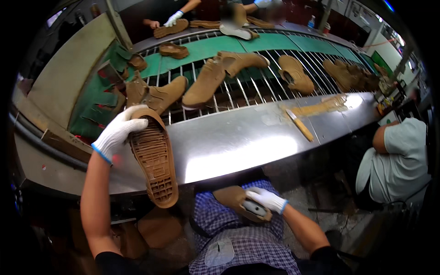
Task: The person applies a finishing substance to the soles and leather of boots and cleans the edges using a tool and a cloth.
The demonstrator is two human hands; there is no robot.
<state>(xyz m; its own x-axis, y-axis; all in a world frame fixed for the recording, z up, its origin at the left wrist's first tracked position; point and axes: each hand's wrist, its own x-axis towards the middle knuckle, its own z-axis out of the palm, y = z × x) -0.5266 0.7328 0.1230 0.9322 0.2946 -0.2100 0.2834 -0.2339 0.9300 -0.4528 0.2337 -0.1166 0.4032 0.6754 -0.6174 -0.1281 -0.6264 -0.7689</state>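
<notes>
My left hand (117,133), in a white knit glove with a blue cuff, grips a brown rubber shoe sole (156,160) by its upper end. The ribbed tread of the sole faces up, and its lower end reaches past the metal bench edge. Low over my checked apron, my gloved right hand (268,200) holds a tan shoe upper (230,197). A grey last (255,208) shows at the near end of that upper. The fingers of my right hand are partly hidden behind it.
A knife (300,126) lies on the metal bench (233,153). Tan boots (206,85) stand and lie on the metal rack (270,85) behind, beside a green belt (201,48). Across it, a co-worker's gloved hand (173,19) touches a sole. Another person (403,160) sits at right.
</notes>
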